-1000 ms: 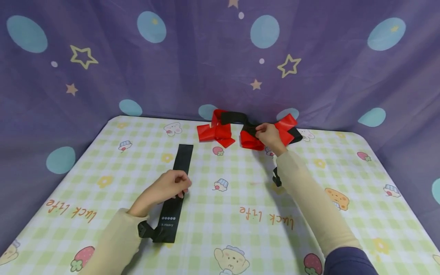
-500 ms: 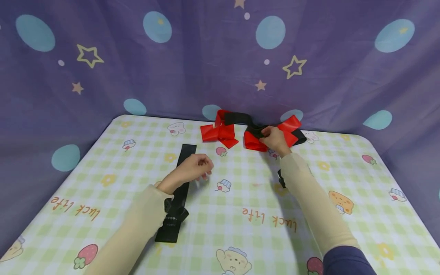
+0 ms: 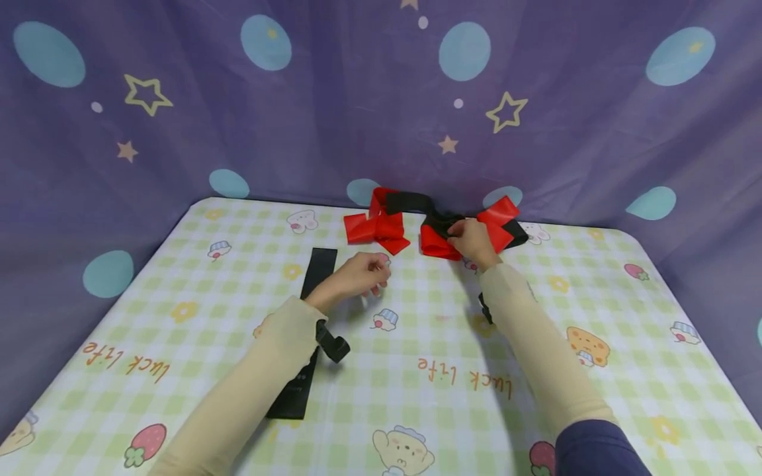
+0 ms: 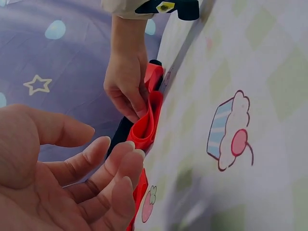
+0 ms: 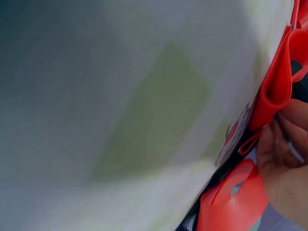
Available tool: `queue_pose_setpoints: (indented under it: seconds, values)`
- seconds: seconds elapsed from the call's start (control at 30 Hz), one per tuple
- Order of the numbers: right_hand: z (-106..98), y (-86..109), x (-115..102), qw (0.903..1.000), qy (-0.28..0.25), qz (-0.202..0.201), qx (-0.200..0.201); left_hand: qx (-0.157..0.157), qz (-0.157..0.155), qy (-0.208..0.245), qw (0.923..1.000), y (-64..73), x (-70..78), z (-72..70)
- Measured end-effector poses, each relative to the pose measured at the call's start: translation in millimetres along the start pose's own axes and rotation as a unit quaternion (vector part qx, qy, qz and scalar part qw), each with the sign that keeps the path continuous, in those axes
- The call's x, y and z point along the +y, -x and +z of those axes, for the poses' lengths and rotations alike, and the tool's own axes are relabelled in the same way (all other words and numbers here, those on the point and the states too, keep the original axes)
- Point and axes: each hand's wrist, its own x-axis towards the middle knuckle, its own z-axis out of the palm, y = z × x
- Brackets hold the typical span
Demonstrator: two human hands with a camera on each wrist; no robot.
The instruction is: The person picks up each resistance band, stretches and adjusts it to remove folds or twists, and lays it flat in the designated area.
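Observation:
At the table's far edge, red resistance bands [image 3: 437, 246] lie in loose loops together with a black resistance band [image 3: 411, 201]. My right hand [image 3: 473, 241] pinches the black band where it crosses the red loops; in the right wrist view a red band [image 5: 269, 103] folds right beside the fingertips. My left hand [image 3: 360, 272] hovers over the table, its fingers loosely bent and holding nothing, as the left wrist view also shows. Beneath the left forearm a flat black resistance band [image 3: 292, 400] lies lengthwise, partly hidden by the sleeve.
A checked cloth [image 3: 452, 423] with printed cartoons covers the table. Behind the far edge hangs a purple curtain [image 3: 357, 119], close to the bands. Another red band piece [image 3: 360, 230] lies left of the right hand. Small black cameras [image 3: 332, 344] are strapped to the wrists.
My left hand has moved forward and right, from above the flat black band towards the red bands. The right hand has stayed at the pile, dipping slightly with its fingers on the black band.

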Motion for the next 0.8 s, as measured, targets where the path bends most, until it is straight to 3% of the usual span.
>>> queue_pose_setpoints:
  seconds: [0.17, 0.33, 0.57, 0.8]
  values:
    - [-2, 1.3, 3, 0.9991, 0.024, -0.034, 0.003, -0.016, -0.005, 0.004, 0.9998, -5.7, -1.1, 4.1]
    - [-3, 3.3, 5, 0.9965, 0.037, -0.068, 0.032, -0.028, -0.015, 0.016, 0.9994, -9.4, 4.8, 8.4]
    - [-8, 9.6, 3, 0.9956, -0.002, -0.073, 0.060, -0.029, 0.000, 0.039, 0.9988, -15.6, 15.1, 15.0]
    - [-15, 20.3, -6, 0.9900, -0.022, -0.102, 0.094, -0.009, -0.009, 0.091, 0.9958, -24.3, 18.5, 21.5]
